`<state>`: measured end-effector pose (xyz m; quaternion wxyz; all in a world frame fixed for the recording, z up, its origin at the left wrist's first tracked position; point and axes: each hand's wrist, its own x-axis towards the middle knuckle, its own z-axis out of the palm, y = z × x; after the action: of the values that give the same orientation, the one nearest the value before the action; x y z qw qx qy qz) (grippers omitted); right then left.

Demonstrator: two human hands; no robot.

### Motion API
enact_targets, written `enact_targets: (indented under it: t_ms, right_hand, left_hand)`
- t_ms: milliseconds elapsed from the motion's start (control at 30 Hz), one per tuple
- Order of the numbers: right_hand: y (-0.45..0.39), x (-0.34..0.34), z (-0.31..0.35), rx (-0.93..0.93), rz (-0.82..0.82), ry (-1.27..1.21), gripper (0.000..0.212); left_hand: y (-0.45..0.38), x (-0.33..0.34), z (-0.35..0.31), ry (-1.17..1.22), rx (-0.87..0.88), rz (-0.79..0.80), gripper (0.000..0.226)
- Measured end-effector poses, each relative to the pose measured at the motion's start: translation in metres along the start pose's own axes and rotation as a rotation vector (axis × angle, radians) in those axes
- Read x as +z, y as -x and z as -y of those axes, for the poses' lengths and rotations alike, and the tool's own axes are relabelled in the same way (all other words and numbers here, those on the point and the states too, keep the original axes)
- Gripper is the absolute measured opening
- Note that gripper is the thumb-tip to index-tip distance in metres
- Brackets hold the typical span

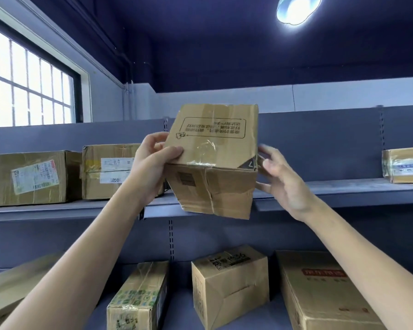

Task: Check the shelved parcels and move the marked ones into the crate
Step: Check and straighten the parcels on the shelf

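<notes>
The left hand (153, 160) gripped a taped cardboard parcel (212, 160) lifted before the upper shelf (332, 194); the right hand (279, 177), fingers spread, steadied its side. Checking seemed midway: several parcels remained shelved, and no crate was visible.

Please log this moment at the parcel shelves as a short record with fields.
held item: dented brown cardboard box, tilted, printed text upside down
left hand: grips the box's left edge, thumb on top
right hand: fingers spread at the box's right side; contact unclear
upper grey metal shelf: three labelled cardboard parcels
lower shelf: four more cardboard boxes
crate: not in view
mark on held box: none readable
</notes>
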<state>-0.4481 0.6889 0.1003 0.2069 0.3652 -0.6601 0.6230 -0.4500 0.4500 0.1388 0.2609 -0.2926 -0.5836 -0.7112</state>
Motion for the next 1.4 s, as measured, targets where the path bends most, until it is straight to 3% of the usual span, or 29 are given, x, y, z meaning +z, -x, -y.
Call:
enact_targets:
  t_ms: [100, 200, 300, 433, 500, 567, 633, 733, 867, 1033, 1133, 1200, 1267, 1400]
  right_hand:
    - [-0.003, 0.009, 0.012, 0.049, 0.002, 0.038, 0.063]
    - [-0.005, 0.015, 0.021, -0.032, -0.003, 0.147, 0.054]
    - [0.0, 0.013, 0.021, -0.125, -0.037, 0.27, 0.068]
    - [-0.001, 0.013, 0.012, -0.125, -0.083, 0.455, 0.084]
    - [-0.002, 0.013, 0.006, -0.068, -0.082, 0.509, 0.082]
    - [0.0, 0.013, 0.001, 0.009, -0.045, 0.436, 0.07]
    - [0.004, 0.014, -0.002, 0.11, -0.002, 0.311, 0.056]
    - [0.01, 0.017, -0.008, 0.177, 0.027, 0.175, 0.063]
    - [0.014, 0.018, -0.013, 0.395, -0.048, -0.074, 0.052]
    - [0.019, 0.017, -0.019, 0.629, -0.165, -0.364, 0.044]
    - [0.025, 0.022, -0.021, 0.782, -0.187, -0.49, 0.035]
    - [0.026, 0.026, -0.024, 0.708, -0.233, -0.525, 0.026]
    - [0.023, 0.029, -0.023, 0.56, -0.336, -0.533, 0.017]
    - [0.016, 0.03, -0.012, 0.247, -0.459, -0.502, 0.035]
  left_hand:
    - [0.003, -0.005, 0.0, 0.049, -0.035, 0.047, 0.039]
    - [0.006, -0.008, -0.007, -0.061, -0.03, 0.09, 0.059]
    - [0.008, -0.014, -0.012, -0.133, 0.058, 0.123, 0.093]
    - [0.01, -0.012, -0.013, -0.05, 0.039, 0.131, 0.073]
    - [0.011, -0.009, -0.009, -0.084, -0.015, 0.094, 0.045]
    - [0.012, -0.008, -0.003, -0.194, -0.059, 0.055, 0.031]
    - [0.012, -0.005, 0.006, -0.28, -0.066, 0.016, 0.036]
    - [0.011, -0.001, 0.009, -0.251, -0.066, -0.033, 0.039]
    - [0.01, -0.004, 0.007, -0.276, -0.07, -0.038, 0.033]
    - [0.012, -0.006, 0.006, -0.761, 0.145, -0.134, 0.022]
    - [0.015, 0.0, 0.0, -1.005, 0.208, -0.189, 0.031]
    - [0.015, 0.006, -0.004, -1.27, 0.23, -0.202, 0.037]
    - [0.013, 0.013, -0.011, -1.381, 0.238, -0.121, 0.043]
    - [0.011, 0.022, -0.024, -1.128, 0.105, 0.041, 0.065]
